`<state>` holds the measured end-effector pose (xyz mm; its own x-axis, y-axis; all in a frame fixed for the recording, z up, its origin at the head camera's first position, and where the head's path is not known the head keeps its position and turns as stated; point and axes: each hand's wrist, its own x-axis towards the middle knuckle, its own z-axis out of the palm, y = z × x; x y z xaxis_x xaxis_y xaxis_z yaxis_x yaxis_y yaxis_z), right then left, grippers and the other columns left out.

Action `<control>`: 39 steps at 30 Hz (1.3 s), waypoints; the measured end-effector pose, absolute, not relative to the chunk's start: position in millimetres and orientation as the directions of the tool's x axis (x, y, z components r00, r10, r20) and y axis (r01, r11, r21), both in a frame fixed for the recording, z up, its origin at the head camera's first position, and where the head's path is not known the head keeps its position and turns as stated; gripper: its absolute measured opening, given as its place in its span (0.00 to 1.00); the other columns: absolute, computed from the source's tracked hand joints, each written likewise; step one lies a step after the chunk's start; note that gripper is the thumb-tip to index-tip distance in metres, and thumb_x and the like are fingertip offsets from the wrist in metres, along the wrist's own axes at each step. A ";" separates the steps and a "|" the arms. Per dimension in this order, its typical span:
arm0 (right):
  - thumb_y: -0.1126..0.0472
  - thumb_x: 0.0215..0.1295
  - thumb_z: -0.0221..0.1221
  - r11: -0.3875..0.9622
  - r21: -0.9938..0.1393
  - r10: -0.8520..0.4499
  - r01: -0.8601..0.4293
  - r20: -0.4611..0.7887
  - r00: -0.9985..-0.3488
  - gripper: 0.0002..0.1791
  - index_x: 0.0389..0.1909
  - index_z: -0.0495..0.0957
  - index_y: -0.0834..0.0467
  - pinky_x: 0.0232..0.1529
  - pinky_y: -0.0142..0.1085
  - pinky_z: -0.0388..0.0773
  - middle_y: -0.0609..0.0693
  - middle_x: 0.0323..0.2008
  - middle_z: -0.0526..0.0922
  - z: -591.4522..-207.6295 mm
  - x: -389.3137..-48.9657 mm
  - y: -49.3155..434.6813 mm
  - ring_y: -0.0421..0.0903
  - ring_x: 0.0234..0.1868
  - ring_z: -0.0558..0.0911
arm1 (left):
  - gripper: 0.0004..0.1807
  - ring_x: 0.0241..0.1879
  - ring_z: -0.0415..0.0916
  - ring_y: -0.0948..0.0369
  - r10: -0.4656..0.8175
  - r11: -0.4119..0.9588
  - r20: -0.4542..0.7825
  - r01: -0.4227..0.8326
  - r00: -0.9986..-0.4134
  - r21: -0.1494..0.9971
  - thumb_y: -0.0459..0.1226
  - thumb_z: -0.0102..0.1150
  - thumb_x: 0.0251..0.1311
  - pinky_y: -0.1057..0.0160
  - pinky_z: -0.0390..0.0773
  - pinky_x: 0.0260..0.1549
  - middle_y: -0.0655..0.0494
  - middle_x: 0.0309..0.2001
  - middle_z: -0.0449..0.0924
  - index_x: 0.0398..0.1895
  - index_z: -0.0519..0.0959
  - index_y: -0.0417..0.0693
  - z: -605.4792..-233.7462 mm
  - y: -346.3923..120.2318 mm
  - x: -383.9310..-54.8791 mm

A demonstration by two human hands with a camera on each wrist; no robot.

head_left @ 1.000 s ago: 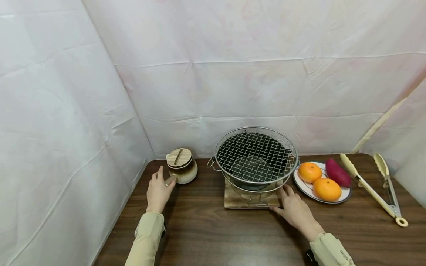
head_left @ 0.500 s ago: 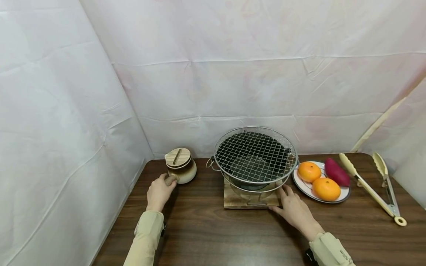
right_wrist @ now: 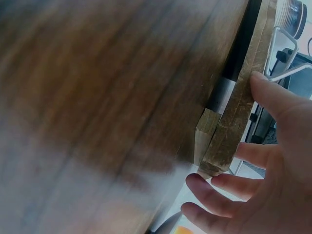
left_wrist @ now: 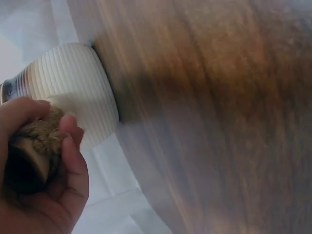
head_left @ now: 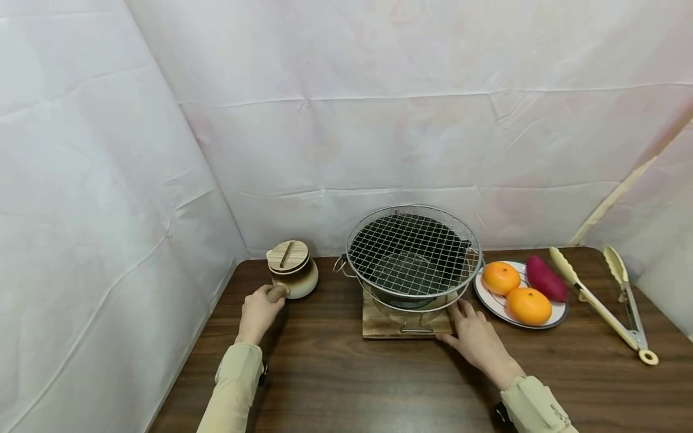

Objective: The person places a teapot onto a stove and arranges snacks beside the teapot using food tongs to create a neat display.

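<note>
In the left wrist view, my left hand [left_wrist: 46, 170] wraps thumb and fingers around the twine-bound handle [left_wrist: 45, 127] of a small teapot [left_wrist: 73, 87]. The teapot stands at the table's back left and wears a round wooden lid [head_left: 288, 256]. My right hand [head_left: 480, 343] touches the front right corner of a wooden board [head_left: 379, 326]. Its thumb lies against the front edge, and its fingers, fairly straight and spread, reach along the right side. A round wire rack [head_left: 414, 255] sits over a dark grill bowl on that board; the bowl is partly hidden beneath the mesh.
To the right of the grill stands a plate [head_left: 489, 300] with two oranges [head_left: 528, 307] and a purple sweet potato [head_left: 545, 279]. Spread tongs [head_left: 603, 310] lie farther right. Cloth walls [head_left: 346, 144] close off the table's [head_left: 346, 385] back and left side.
My left hand's raised fingers have come down and curled around the teapot's handle. The right hand stays at the board's corner. The whole scene shifts slightly left with the camera.
</note>
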<state>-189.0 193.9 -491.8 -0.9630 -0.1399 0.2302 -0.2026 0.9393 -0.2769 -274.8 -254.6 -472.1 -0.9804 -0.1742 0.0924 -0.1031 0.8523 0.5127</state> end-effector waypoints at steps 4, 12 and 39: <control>0.43 0.55 0.66 0.938 -0.283 -0.139 -0.201 0.224 -0.965 0.42 0.65 0.66 0.61 0.45 0.61 0.75 0.70 0.59 0.70 -492.5 -189.8 194.6 0.67 0.46 0.75 | 0.27 0.39 0.82 0.42 -0.188 0.841 0.109 -0.103 -0.976 0.532 0.45 0.60 0.58 0.45 0.78 0.38 0.33 0.46 0.82 0.57 0.74 0.39 -474.4 -254.5 -275.2; 0.47 0.55 0.68 0.920 -0.321 -0.149 -0.226 0.248 -0.957 0.40 0.64 0.67 0.62 0.48 0.60 0.76 0.70 0.57 0.70 -492.3 -189.4 191.2 0.66 0.49 0.74 | 0.25 0.42 0.81 0.40 -0.266 0.783 0.165 -0.113 -0.950 0.612 0.45 0.60 0.58 0.45 0.78 0.39 0.32 0.46 0.82 0.54 0.75 0.40 -483.2 -254.5 -272.2; 0.46 0.55 0.67 0.927 -0.331 -0.120 -0.178 0.189 -0.975 0.42 0.66 0.64 0.63 0.48 0.59 0.77 0.72 0.60 0.68 -492.6 -187.4 191.3 0.68 0.49 0.73 | 0.19 0.28 0.83 0.48 -0.324 0.723 0.352 0.010 -0.878 0.690 0.43 0.67 0.54 0.59 0.76 0.23 0.37 0.36 0.86 0.46 0.80 0.43 -480.8 -238.8 -273.5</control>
<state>-187.4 191.3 -492.6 -0.9746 -0.1196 0.1893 -0.1780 0.9267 -0.3309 -273.5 -238.8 -480.8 -0.8784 -0.3236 0.3518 0.0100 0.7235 0.6903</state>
